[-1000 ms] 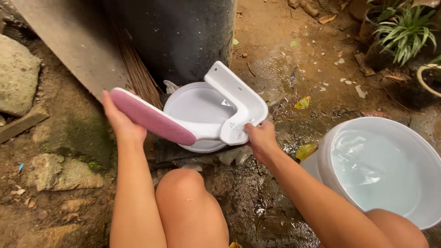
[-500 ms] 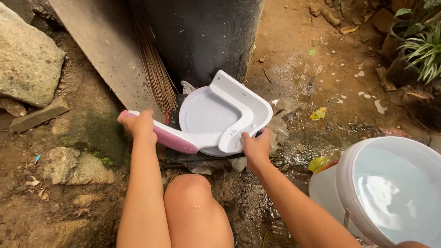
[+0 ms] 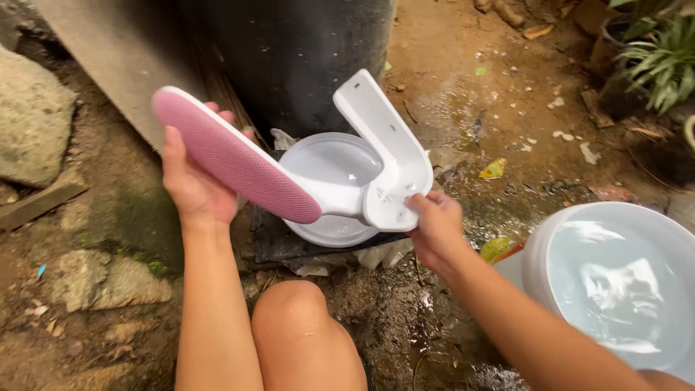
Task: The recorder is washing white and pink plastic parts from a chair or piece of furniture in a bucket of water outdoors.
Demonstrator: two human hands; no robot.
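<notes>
I hold a white U-shaped plastic seat piece [image 3: 384,145] with a pink textured pad [image 3: 232,163] on one arm, tilted up above the ground. My left hand [image 3: 190,185] grips the pink padded arm from underneath. My right hand [image 3: 434,224] grips the white bend of the piece at its lower right. Beneath it a round white lid [image 3: 329,188] lies flat on a dark mat, partly hidden by the seat piece.
A white bucket of water [image 3: 615,282] stands at the lower right. A large black drum [image 3: 289,58] rises behind, with a grey board [image 3: 108,58] and broom bristles leaning beside it. Rocks [image 3: 32,123] lie left, potted plants [image 3: 659,58] upper right. The ground is wet mud.
The seat piece has been lifted and tilted up from low over the lid. My left hand rose with the pink arm. My right hand shifted along the white bend.
</notes>
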